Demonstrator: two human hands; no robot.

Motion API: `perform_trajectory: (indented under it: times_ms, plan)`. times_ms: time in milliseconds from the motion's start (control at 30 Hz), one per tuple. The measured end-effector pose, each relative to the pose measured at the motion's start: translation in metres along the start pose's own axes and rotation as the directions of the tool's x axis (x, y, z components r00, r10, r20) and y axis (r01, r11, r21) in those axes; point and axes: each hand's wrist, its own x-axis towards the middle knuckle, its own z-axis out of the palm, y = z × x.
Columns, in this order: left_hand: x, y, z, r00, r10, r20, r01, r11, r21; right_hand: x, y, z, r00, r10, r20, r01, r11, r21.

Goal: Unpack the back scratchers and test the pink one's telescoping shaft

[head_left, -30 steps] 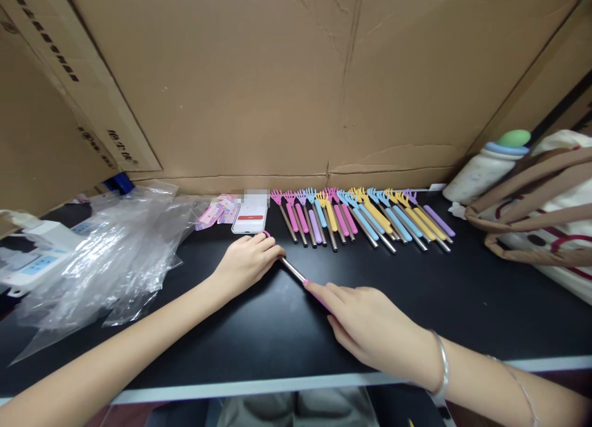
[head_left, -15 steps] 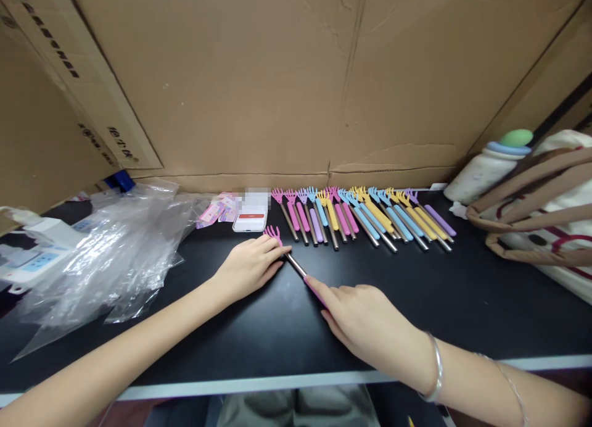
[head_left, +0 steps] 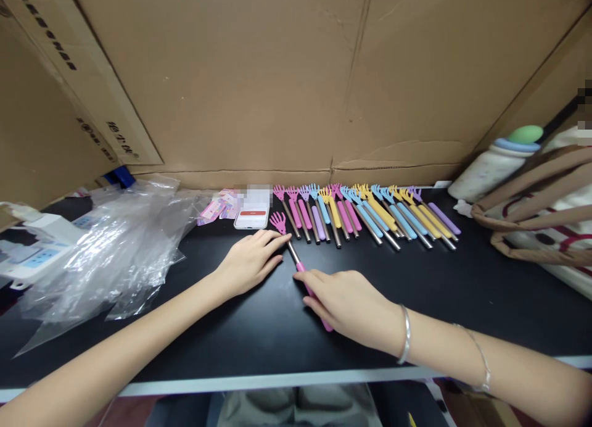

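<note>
Between the left hand and right hand, claw toward eleven o'clock, the pink back scratcher looks light, its metal shaft likely stiff and slick, best held by the grip the right fingers pinch; the left fingers, thumb apart, cover its neck, any pinch unclear.

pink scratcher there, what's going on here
The person's right hand holds a pink-and-metal claw-headed scratcher by its handle; the left hand has fingertips at the scratcher's neck. Pink, purple, blue and yellow scratchers lie in a row beyond. Clear plastic bags are heaped at left on the black tabletop.
</note>
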Motion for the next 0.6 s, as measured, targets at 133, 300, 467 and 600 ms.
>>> perform_trajectory:
  times_ms: [133, 300, 467, 600]
  plan:
    - [0.001, -0.002, 0.0, 1.0, -0.009, -0.025, 0.008, 1.0, -0.015, 0.01, -0.003, 0.001, 1.0, 0.001, -0.02, -0.002, 0.999, -0.05]
    - [0.001, -0.001, 0.0, 0.999, -0.003, -0.047, 0.002, 1.0, -0.03, 0.023, -0.002, 0.003, 0.998, 0.006, -0.059, -0.011, 0.997, -0.073]
    - [0.0, -0.004, -0.001, 0.997, -0.001, -0.079, 0.001, 1.0, 0.004, 0.048, 0.0, 0.004, 0.994, 0.063, -0.094, -0.071, 0.994, -0.083]
    - [-0.002, -0.006, -0.007, 0.977, -0.051, -0.206, 0.063, 0.997, 0.053, 0.07, 0.002, 0.007, 0.987, 0.083, -0.141, -0.098, 0.99, -0.101]
